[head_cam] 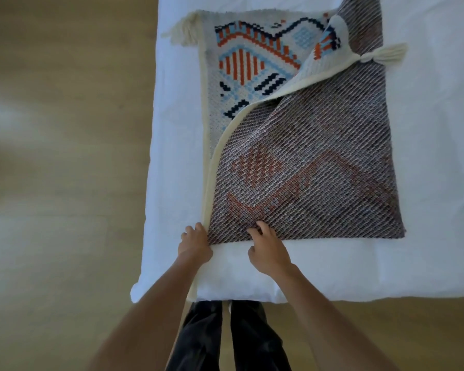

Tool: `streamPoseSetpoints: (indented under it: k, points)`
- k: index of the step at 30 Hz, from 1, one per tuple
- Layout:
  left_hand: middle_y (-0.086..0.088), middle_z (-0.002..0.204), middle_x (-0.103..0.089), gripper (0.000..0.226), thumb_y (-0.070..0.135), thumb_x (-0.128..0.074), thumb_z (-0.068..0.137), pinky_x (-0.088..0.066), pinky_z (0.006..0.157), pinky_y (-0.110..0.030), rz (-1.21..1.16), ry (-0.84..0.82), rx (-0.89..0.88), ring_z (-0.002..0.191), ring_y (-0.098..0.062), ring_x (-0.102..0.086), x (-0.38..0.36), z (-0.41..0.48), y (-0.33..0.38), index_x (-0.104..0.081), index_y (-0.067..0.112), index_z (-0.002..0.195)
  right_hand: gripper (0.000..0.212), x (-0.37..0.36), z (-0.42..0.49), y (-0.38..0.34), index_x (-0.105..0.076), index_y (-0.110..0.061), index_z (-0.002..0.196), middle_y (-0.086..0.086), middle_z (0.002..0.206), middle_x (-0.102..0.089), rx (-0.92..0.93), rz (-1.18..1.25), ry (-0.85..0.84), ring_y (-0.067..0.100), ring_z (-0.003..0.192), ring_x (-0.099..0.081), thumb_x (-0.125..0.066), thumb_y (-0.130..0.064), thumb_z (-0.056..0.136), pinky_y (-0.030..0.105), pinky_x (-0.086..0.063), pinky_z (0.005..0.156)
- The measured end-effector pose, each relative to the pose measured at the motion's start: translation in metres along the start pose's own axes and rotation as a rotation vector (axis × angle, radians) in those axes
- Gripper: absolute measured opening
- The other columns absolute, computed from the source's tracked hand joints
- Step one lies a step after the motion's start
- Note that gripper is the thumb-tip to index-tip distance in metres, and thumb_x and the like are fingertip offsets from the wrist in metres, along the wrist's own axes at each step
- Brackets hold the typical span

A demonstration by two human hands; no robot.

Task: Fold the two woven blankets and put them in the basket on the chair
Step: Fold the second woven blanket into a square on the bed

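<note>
A woven blanket lies on the white bed, folded over so its dark striped underside faces up. Its patterned face with orange, blue and navy shapes shows at the upper left. Cream tassels hang at the top left corner and at the folded-over corner on the upper right. My left hand grips the cream border at the blanket's near left corner. My right hand pinches the near edge of the dark layer just beside it. No second blanket, basket or chair is in view.
The bed's near edge runs across the bottom of the view and its left edge down the middle. Wooden floor lies to the left and below. My legs in dark trousers stand against the bed.
</note>
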State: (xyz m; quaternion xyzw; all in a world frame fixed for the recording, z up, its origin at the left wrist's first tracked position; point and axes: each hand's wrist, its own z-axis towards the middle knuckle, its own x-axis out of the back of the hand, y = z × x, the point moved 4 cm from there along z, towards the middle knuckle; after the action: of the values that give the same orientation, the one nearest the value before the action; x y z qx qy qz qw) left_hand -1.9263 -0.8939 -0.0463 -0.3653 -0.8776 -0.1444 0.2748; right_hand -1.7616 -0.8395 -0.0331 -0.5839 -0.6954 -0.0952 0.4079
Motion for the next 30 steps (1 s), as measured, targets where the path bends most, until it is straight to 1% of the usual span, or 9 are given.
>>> streamPoseSetpoints:
  k: [2, 4, 9, 12, 16, 20, 24, 26, 30]
  points:
    - [-0.014, 0.128, -0.036, 0.05, 0.008, -0.055, 0.084, -0.044, 0.091, -0.038, -0.003, 0.01, -0.009, 0.12, -0.031, -0.04, 0.004, -0.011, 0.006, -0.033, 0.006, 0.128, 0.047, 0.008, -0.005, 0.001, -0.035, -0.013, 0.141, 0.008, 0.153, -0.018, 0.0, -0.007, 0.008, 0.029, 0.136, -0.025, -0.041, -0.016, 0.095, 0.04, -0.033, 0.106]
    - [-0.013, 0.128, -0.036, 0.05, 0.013, -0.053, 0.084, -0.044, 0.091, -0.039, -0.006, 0.037, -0.017, 0.12, -0.031, -0.039, 0.012, -0.025, 0.011, -0.032, 0.007, 0.129, 0.047, 0.019, -0.014, 0.002, -0.032, -0.014, 0.143, 0.008, 0.155, -0.016, -0.016, -0.014, 0.024, 0.028, 0.139, -0.02, -0.038, -0.02, 0.097, 0.04, -0.027, 0.11]
    - [-0.011, 0.132, -0.038, 0.049, 0.024, -0.047, 0.088, -0.039, 0.097, -0.043, -0.05, 0.137, -0.07, 0.122, -0.03, -0.039, 0.053, -0.064, 0.024, -0.033, 0.008, 0.132, 0.054, 0.056, -0.034, -0.001, -0.019, -0.017, 0.149, 0.008, 0.158, -0.008, -0.051, -0.081, 0.092, 0.027, 0.144, -0.007, -0.031, -0.038, 0.1, 0.045, -0.014, 0.115]
    - [-0.011, 0.141, -0.034, 0.053, 0.028, -0.043, 0.092, -0.034, 0.101, -0.044, -0.039, 0.204, -0.137, 0.128, -0.029, -0.034, 0.084, -0.086, 0.029, -0.028, 0.009, 0.14, 0.059, 0.088, -0.038, -0.015, -0.017, -0.018, 0.149, 0.01, 0.158, -0.007, -0.063, -0.094, 0.152, 0.03, 0.145, -0.005, -0.028, -0.045, 0.099, 0.048, -0.011, 0.116]
    - [-0.009, 0.152, -0.022, 0.059, 0.032, -0.041, 0.094, -0.027, 0.107, -0.047, -0.018, 0.29, -0.221, 0.138, -0.028, -0.023, 0.125, -0.111, 0.023, -0.023, 0.011, 0.145, 0.061, 0.128, -0.04, -0.056, -0.018, -0.017, 0.149, 0.013, 0.158, -0.01, 0.003, -0.14, 0.223, 0.031, 0.144, -0.008, -0.027, -0.048, 0.098, 0.05, -0.012, 0.116]
    - [-0.007, 0.154, -0.017, 0.059, 0.033, -0.041, 0.095, -0.024, 0.109, -0.048, -0.006, 0.349, -0.212, 0.142, -0.026, -0.015, 0.157, -0.12, -0.002, -0.021, 0.012, 0.146, 0.061, 0.15, -0.038, -0.108, -0.019, -0.017, 0.148, 0.014, 0.157, -0.01, 0.035, -0.184, 0.26, 0.032, 0.144, -0.009, -0.028, -0.049, 0.097, 0.05, -0.014, 0.115]
    - [-0.005, 0.156, -0.013, 0.061, 0.035, -0.041, 0.095, -0.022, 0.111, -0.047, -0.008, 0.379, -0.223, 0.144, -0.024, -0.012, 0.183, -0.117, -0.039, -0.019, 0.013, 0.147, 0.06, 0.154, -0.035, -0.163, -0.024, -0.016, 0.146, 0.016, 0.156, -0.015, 0.058, -0.204, 0.296, 0.033, 0.143, -0.011, -0.031, -0.049, 0.096, 0.051, -0.017, 0.113]
    - [-0.005, 0.156, -0.016, 0.061, 0.035, -0.042, 0.094, -0.024, 0.111, -0.046, -0.008, 0.38, -0.238, 0.143, -0.024, -0.014, 0.195, -0.112, -0.063, -0.019, 0.013, 0.147, 0.06, 0.147, -0.032, -0.187, -0.022, -0.018, 0.147, 0.016, 0.156, -0.013, 0.033, -0.196, 0.282, 0.033, 0.143, -0.01, -0.03, -0.049, 0.097, 0.051, -0.016, 0.114]
    - [-0.005, 0.147, -0.029, 0.055, 0.034, -0.045, 0.091, -0.027, 0.105, -0.044, 0.012, 0.39, -0.27, 0.136, -0.024, -0.025, 0.226, -0.1, -0.124, -0.029, 0.013, 0.14, 0.059, 0.129, -0.023, -0.243, -0.021, -0.019, 0.147, 0.012, 0.157, -0.009, -0.039, -0.166, 0.275, 0.032, 0.143, -0.007, -0.029, -0.049, 0.097, 0.05, -0.013, 0.114]
